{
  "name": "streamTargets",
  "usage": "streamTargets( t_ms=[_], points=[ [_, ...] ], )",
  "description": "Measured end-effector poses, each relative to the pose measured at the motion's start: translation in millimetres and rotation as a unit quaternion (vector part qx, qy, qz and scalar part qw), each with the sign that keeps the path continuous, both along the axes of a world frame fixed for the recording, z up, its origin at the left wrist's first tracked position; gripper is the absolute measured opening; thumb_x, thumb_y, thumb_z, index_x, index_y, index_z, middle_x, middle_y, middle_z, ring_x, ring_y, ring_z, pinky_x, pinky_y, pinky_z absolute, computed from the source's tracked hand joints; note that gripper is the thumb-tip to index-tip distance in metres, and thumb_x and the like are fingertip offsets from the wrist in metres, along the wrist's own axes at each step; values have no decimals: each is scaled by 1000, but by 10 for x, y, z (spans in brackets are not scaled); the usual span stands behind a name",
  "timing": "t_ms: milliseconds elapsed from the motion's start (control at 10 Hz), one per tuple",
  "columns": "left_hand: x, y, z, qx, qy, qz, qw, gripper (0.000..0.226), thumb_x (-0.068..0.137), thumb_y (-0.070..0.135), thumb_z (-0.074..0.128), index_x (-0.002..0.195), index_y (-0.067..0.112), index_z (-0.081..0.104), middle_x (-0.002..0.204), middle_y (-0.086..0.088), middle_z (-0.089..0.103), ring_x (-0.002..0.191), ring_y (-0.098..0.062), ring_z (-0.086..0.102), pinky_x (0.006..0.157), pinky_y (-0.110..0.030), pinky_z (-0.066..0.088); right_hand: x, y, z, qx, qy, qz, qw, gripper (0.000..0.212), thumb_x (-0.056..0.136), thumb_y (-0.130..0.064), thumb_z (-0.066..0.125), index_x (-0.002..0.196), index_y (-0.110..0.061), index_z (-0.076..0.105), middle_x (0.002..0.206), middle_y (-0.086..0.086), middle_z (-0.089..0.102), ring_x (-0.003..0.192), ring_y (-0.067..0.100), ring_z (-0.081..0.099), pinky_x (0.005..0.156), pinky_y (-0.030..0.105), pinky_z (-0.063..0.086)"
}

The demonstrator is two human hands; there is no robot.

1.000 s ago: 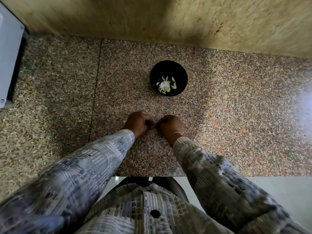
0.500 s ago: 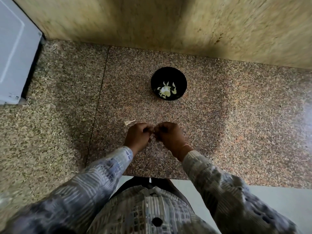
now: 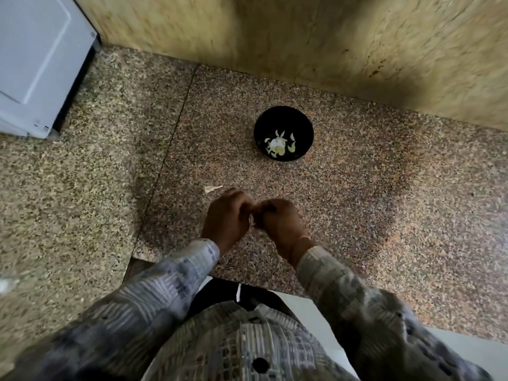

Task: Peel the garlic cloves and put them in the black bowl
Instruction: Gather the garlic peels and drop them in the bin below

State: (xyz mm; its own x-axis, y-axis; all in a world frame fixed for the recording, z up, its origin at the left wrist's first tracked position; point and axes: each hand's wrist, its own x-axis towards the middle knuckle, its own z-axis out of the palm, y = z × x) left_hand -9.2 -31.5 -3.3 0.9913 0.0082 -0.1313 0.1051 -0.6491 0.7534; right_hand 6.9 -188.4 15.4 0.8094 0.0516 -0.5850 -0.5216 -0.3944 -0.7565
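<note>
Centrally, near the front edge of the speckled granite countertop [image 3: 384, 204], the left hand [image 3: 226, 217] and the right hand [image 3: 283, 222] are held together, backs turned upward and fingertips meeting. The fingers of both hands are curled tightly inward. A small pale object, likely a garlic clove [image 3: 250, 220], is pinched between them at the point where they touch. Only a sliver of it is exposed, and its surface is lost to blur. Whether the hands rest on the granite or are held above it cannot be told.

The black bowl [image 3: 277, 116] is set upright farther back on the countertop, beyond the right hand and well apart from both hands, near the beige wall [image 3: 330, 45]. Several pale cloves [image 3: 278, 145] are gathered at its bottom, some fanned out around a central cluster.

A scrap of papery peel [image 3: 213, 188] lies flat on the granite just beyond the left hand and slightly to its left, apart from the bowl. A dark seam [image 3: 170, 149] is seen running through the countertop to the left of the hands. A white appliance [image 3: 35, 64] is placed at the far left corner against the wall. Both forearms are covered to the wrist by patterned sleeves [image 3: 176, 284].
</note>
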Motion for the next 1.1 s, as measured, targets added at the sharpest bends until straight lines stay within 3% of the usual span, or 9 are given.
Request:
streamTargets(
  t_ms=[100,200,300,400,500,600,900,1100],
  points=[
    [45,-164,129,-374,368,270,807,19,100,11,53,94,6,70,69,-8,70,59,-22,69,59,-37,61,-58,-80,-60,-132,-284,151,938,9,94,-7,62,91,-11,69,87,3,69,76,18,64,66,30,54],
    [1,-281,152,-518,418,339,664,25,101,7,48,86,4,67,63,-9,67,55,-20,67,59,-36,63,-46,-182,-105,-93,-349,193,912,10,94,-6,63,94,-14,69,89,0,67,76,11,58,68,19,46],
    [-69,-329,63,-347,265,273,857,20,101,17,57,88,12,71,75,-6,75,68,-23,74,67,-40,65,-74,-168,-103,-48,-233,72,969,10,92,-2,65,92,-10,72,85,1,71,72,9,64,69,19,55],
    [-187,-376,-26,-181,93,217,955,17,99,31,64,89,20,72,83,0,76,79,-23,74,68,-38,63,-66,-80,7,154,19,-137,978,9,93,8,61,97,7,69,86,16,72,79,24,70,78,40,63],
    [-198,-426,6,-358,163,301,868,15,100,23,65,92,14,74,88,-9,77,81,-28,75,69,-40,63,-33,-128,-5,184,40,-146,971,9,94,8,60,98,5,68,89,19,71,84,30,68,85,47,60],
    [-234,-403,67,-424,219,295,828,16,101,18,66,97,4,73,89,-15,77,78,-29,74,69,-40,62,-12,-224,10,186,24,-80,979,10,93,4,66,102,4,71,91,18,74,85,29,71,84,44,61],
    [-241,-412,150,-328,170,274,888,15,100,19,67,89,11,74,75,-8,74,65,-21,68,65,-36,61,-21,-291,22,205,23,-53,977,14,90,6,70,104,6,69,93,19,74,85,27,70,81,39,62],
    [-148,-346,303,-542,331,284,718,19,106,12,50,93,6,63,71,-6,64,58,-17,64,60,-39,61,1,-410,96,258,2,-15,966,19,88,13,67,100,-1,65,93,18,70,88,27,68,83,40,61]
  ],
)
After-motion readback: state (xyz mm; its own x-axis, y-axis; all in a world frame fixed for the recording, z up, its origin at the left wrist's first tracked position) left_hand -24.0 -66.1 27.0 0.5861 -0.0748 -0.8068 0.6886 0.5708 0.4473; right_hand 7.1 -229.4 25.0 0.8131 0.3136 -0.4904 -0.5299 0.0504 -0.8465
